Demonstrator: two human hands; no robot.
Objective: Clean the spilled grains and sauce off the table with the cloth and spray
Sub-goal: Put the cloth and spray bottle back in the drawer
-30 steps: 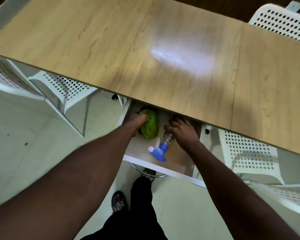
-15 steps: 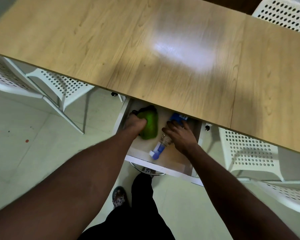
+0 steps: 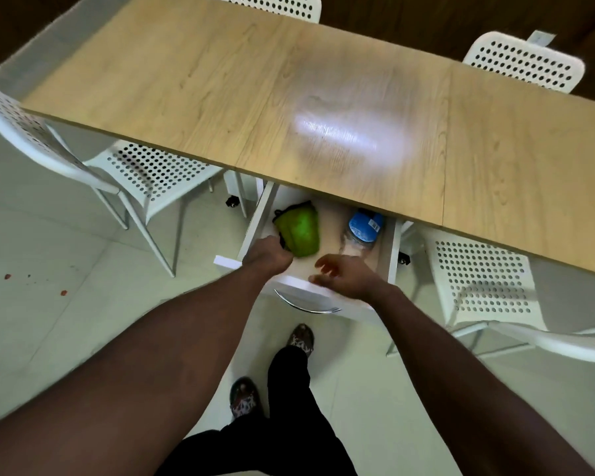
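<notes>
1. A white drawer [image 3: 389, 249] stands pulled out under the near edge of the wooden worktop [image 3: 203, 97].
2. The green cloth [image 3: 299, 231] lies in the left part of the drawer. Its far end is in shadow under the worktop.
3. The spray bottle [image 3: 359, 233] lies in the right part, apart from the cloth. The worktop edge hides its far end, and its near part is blurred.
4. The left hand [image 3: 268, 257] is at the near left corner of the cloth. Its fingers are hidden behind the knuckles, so I cannot tell if it grips.
5. The right hand [image 3: 346, 276] hovers over the drawer's near edge, fingers loose and blurred, holding nothing.
</notes>
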